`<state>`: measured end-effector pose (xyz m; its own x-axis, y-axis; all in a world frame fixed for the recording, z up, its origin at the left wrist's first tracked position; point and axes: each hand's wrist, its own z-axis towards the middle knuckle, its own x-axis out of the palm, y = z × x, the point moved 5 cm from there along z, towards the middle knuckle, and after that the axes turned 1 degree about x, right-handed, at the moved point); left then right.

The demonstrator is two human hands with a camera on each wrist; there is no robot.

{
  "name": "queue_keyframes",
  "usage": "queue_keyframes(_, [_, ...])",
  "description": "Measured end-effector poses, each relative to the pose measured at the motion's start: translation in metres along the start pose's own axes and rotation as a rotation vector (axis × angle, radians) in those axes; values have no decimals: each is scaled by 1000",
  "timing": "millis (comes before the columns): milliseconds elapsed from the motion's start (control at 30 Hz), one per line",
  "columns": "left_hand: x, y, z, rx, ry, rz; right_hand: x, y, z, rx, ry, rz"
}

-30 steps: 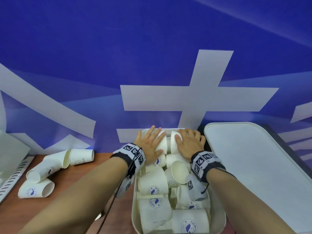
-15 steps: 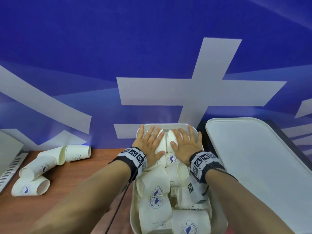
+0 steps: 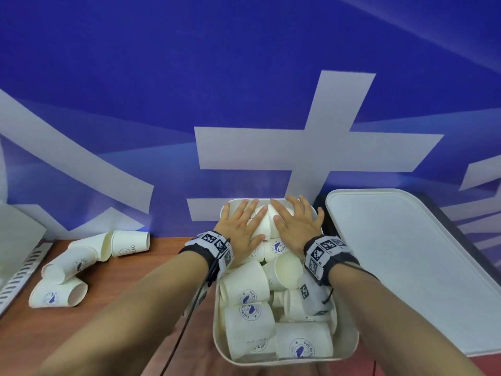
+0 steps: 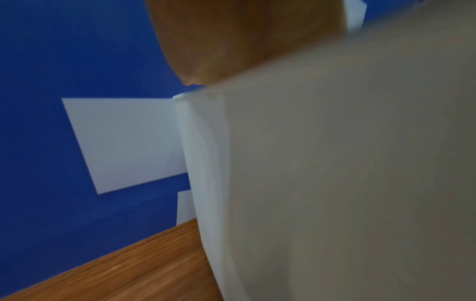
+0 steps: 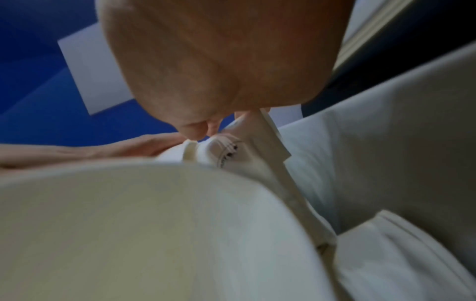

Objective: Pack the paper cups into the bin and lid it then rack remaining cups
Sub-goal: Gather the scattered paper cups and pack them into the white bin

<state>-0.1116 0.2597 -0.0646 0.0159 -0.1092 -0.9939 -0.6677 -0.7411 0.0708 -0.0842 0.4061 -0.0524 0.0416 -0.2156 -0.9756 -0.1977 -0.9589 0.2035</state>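
A white bin [image 3: 217,332] stands on the wooden table, heaped with several white paper cups [image 3: 245,287] lying on their sides. My left hand [image 3: 240,226] and right hand [image 3: 296,223] lie side by side with spread, straight fingers, pressing flat on the cups at the bin's far end. The bin's white lid [image 3: 406,261] leans to the right of the bin. In the left wrist view a cup wall [image 4: 335,183] fills the frame under my palm. In the right wrist view my palm rests above cups [image 5: 154,224] beside the bin's rim [image 5: 283,173].
Several loose paper cups [image 3: 76,267] lie on their sides on the table at the left, near the blue wall. A slotted metal rack edge [image 3: 19,275] shows at the far left. The blue and white banner wall stands right behind the bin.
Both hands stay on the far cups, their fingers flattened and spread a little more. The head view has shifted slightly.
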Motion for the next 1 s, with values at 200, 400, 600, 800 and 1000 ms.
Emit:
queue_keyframes(200, [-22,-10,-10,7,-11,-8,-24,12,-21,21,25,57])
queue_keyframes(400, [-44,-3,-33,-45,-56,-13,-48,26,-45,19,2,53])
queue_keyframes(600, [-61,15,-74,-137,-106,-69,-62,56,-73,7,-37,87])
queue_keyframes(800, [-57,55,-116,-259,-142,-134,-63,107,-91,-38,-81,136])
queue_keyframes(1000, [-33,111,-160,-424,-176,-158,-32,189,-96,-161,-60,192])
